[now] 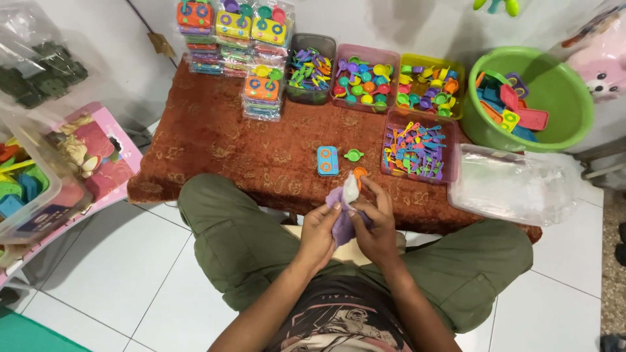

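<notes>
Holding a small purple toy piece (342,218) with a white part at its top, both hands work over the person's lap, just at the near edge of the table (215,150). The left hand (317,233) grips the purple piece from one side; the right hand (373,225) pinches it from the other, an orange toy cup (359,173) showing just above the fingers. This looks like a wiping or fitting step on one piece, and the move after it seems to call for a steady pinch. On the table close by lie a blue toy stove (327,160) and a green cup (353,155). Further back stand tubs of coloured toy pieces (365,77), stacked packed sets (231,32) and a green basin (554,91).
</notes>
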